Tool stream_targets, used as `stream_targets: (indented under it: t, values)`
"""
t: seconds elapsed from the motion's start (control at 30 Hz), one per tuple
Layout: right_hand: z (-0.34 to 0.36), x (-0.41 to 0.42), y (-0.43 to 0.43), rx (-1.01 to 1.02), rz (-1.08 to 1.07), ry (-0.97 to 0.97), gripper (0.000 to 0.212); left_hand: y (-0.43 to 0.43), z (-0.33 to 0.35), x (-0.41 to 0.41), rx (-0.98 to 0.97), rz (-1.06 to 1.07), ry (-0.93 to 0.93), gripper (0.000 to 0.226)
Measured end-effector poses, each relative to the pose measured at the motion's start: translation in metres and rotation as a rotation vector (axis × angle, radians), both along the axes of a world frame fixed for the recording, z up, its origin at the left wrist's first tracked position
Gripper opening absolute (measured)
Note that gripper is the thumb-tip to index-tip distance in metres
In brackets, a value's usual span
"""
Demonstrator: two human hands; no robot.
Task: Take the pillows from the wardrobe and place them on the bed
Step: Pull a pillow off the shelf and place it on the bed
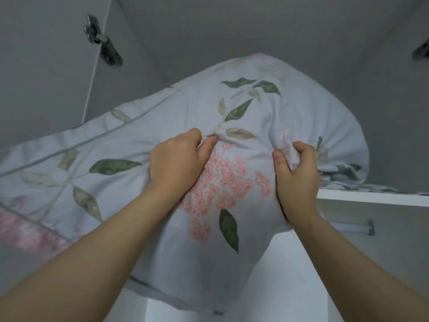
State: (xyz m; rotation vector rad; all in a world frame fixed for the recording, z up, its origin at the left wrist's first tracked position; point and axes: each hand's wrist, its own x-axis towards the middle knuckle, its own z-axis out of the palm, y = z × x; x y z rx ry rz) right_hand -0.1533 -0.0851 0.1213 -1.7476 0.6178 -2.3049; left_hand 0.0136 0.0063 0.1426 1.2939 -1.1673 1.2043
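Observation:
A big pale blue pillow [243, 108] printed with pink flowers and green leaves fills the middle of the view, hanging out of the upper wardrobe compartment over the shelf edge. My left hand [176, 159] pinches a fold of its cover near the middle. My right hand [297, 168] grips bunched fabric a little to the right. Both arms reach up to it. A second patterned piece of bedding [343, 170] peeks out behind the pillow on the shelf at the right.
The white wardrobe shelf [376, 197] runs along the right, with a hanging rail [357, 227] beneath it. An open wardrobe door with a metal hinge [102, 40] stands at upper left; another hinge [421, 53] shows at the far right edge.

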Motion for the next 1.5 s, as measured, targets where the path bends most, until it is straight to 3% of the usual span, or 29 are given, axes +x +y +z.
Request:
stream_targets:
  t: [0.13,0.37,0.63,0.77,1.17,1.5]
  values:
    - [-0.016,-0.004,0.012,0.006,0.004,0.014,0.018,0.013,-0.01,-0.004,0.003,-0.105,0.089,0.041]
    - [-0.044,-0.009,0.032,0.014,-0.016,0.041,0.018,0.035,-0.042,-0.003,0.034,-0.274,0.172,0.04]
    - [-0.076,-0.007,0.058,0.063,-0.017,0.11,0.018,0.055,-0.094,0.006,0.096,-0.269,0.199,0.04]
    - [-0.094,-0.015,0.069,0.046,0.02,0.16,0.018,0.066,-0.126,-0.001,0.09,-0.28,0.229,0.052]
    - [-0.162,-0.059,0.104,0.097,0.196,0.369,0.014,0.117,-0.226,-0.056,0.164,-0.182,0.51,0.047]
    - [-0.263,-0.045,0.156,0.28,0.575,0.372,0.009,0.215,-0.305,-0.075,0.353,0.034,0.762,0.045]
